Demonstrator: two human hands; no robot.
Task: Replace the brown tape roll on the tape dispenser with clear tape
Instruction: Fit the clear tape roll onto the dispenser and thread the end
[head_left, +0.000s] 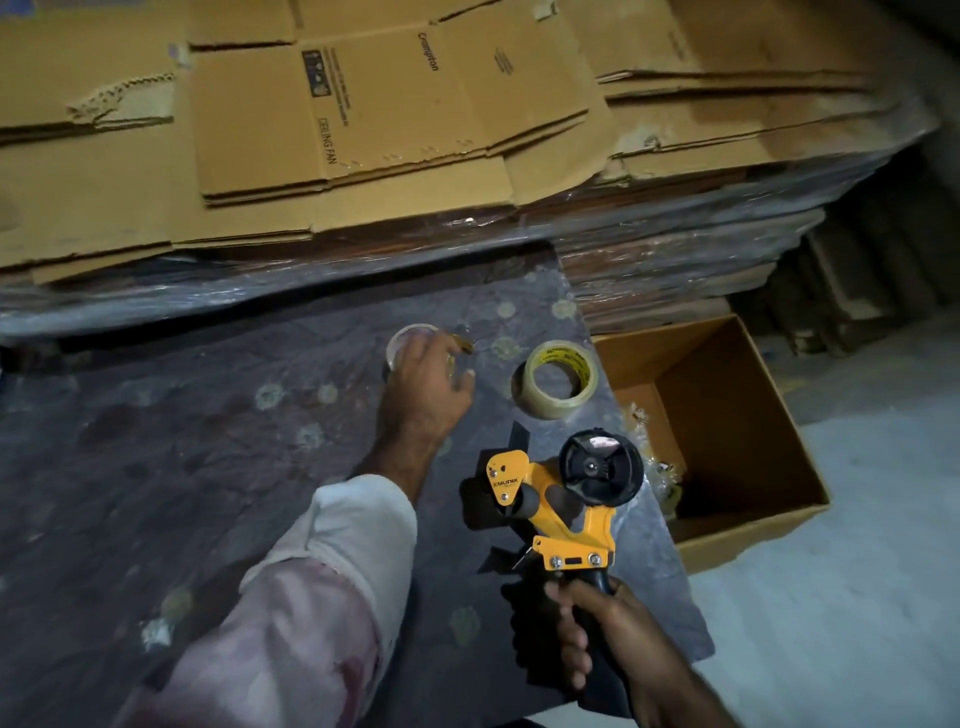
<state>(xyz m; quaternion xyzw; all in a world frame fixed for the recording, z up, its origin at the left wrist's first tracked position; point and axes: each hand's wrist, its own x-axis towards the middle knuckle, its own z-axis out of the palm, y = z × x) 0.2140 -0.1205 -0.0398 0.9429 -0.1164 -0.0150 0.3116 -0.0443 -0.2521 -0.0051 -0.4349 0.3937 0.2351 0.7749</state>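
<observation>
The right hand (597, 636) grips the black handle of the yellow tape dispenser (558, 499), whose black spool hub (602, 467) sits bare. The left hand (428, 382) reaches over a near-spent roll (410, 340) on the dark tabletop (156, 467); whether its fingers grip it, I cannot tell. The clear tape roll (556, 379) lies flat just right of that hand: probably light, rigid-cored, slick-sided, best pinched through its hole. Its core carries yellow print, unreadable. The dispenser reads "XMUNIX"; flattened cartons (389, 104) behind read "Crompton" and "CEILING FAN".
</observation>
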